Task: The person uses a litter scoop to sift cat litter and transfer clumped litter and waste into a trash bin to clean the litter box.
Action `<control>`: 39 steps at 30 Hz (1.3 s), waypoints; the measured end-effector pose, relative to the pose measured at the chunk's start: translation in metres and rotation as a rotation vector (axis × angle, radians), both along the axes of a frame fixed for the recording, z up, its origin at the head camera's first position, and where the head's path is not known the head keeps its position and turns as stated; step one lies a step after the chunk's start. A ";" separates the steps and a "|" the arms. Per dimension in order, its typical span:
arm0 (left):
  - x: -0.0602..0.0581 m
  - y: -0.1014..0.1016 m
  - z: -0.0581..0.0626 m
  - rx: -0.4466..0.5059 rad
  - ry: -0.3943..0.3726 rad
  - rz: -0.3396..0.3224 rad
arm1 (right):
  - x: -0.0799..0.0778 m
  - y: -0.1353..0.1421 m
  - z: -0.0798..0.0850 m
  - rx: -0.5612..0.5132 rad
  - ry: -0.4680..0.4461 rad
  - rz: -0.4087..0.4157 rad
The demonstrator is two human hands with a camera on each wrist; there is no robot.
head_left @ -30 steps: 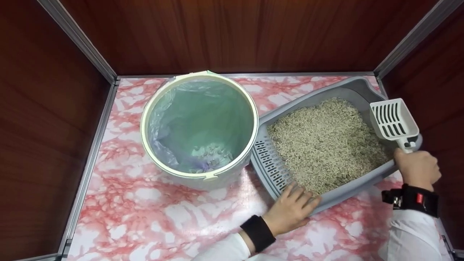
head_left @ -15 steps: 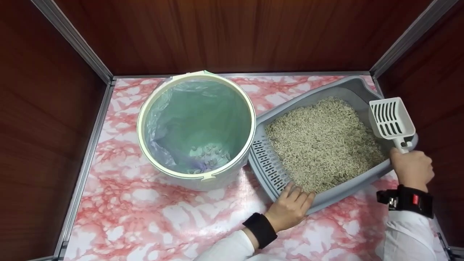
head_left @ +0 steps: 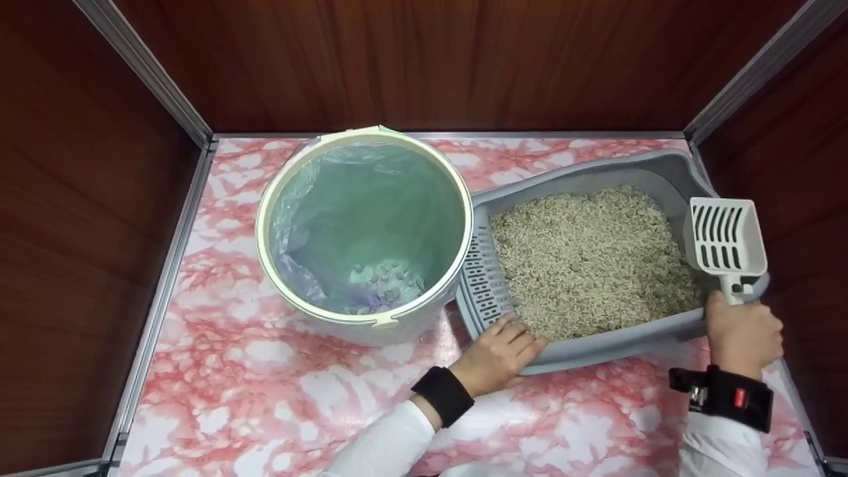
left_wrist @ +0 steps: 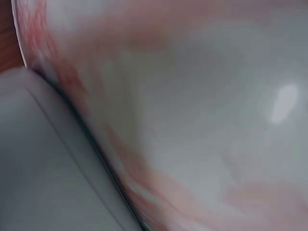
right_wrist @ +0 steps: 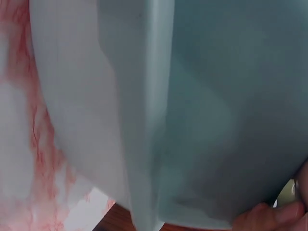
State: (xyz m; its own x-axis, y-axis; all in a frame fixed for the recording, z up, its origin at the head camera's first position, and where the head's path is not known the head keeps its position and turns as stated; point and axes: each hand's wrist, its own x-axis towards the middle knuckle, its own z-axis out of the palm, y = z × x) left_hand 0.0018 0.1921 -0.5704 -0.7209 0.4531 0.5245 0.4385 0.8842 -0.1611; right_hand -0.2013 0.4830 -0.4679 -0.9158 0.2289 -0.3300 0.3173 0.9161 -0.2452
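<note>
A grey litter box [head_left: 616, 351] filled with pale pellet litter [head_left: 596, 265] stands at the right in the head view. My left hand [head_left: 498, 356] grips its near rim by the slotted left end, fingers lying over the edge. At the right end my right hand [head_left: 745, 334] holds the handle of a white slotted litter scoop [head_left: 727, 236], its head tipped up above the box's right rim. The right wrist view has the box wall [right_wrist: 231, 106] close up, with fingertips [right_wrist: 269, 216] at its rim. In the left wrist view only tabletop and the grey side [left_wrist: 48, 159] appear.
A round lined bin [head_left: 364, 323] with several small lumps [head_left: 394, 281] at its bottom stands left of the litter box, their rims overlapping in this view. Dark wood panels [head_left: 437, 66] enclose the back and sides of the red-and-white marbled table [head_left: 265, 404].
The litter box has turned clockwise, its long sides now lying squarer to the back panel. My left hand went left and slightly away; the right hand and scoop came nearer.
</note>
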 end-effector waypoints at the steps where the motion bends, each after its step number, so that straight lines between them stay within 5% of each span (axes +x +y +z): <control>1: 0.000 -0.004 0.000 0.009 -0.015 -0.006 | 0.004 -0.001 0.000 0.008 0.002 -0.012; 20: 0.003 -0.053 0.007 0.069 -0.144 -0.083 | 0.068 -0.013 -0.008 -0.084 0.118 -0.148; 39: 0.016 -0.055 0.007 0.039 -0.137 0.002 | 0.071 -0.013 -0.004 -0.053 0.069 -0.075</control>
State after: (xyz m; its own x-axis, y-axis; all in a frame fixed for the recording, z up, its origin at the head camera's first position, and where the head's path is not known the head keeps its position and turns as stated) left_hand 0.0174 0.1368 -0.5637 -0.7878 0.4332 0.4378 0.4526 0.8893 -0.0656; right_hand -0.1306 0.4701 -0.4721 -0.9178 0.2813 -0.2802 0.3650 0.8755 -0.3167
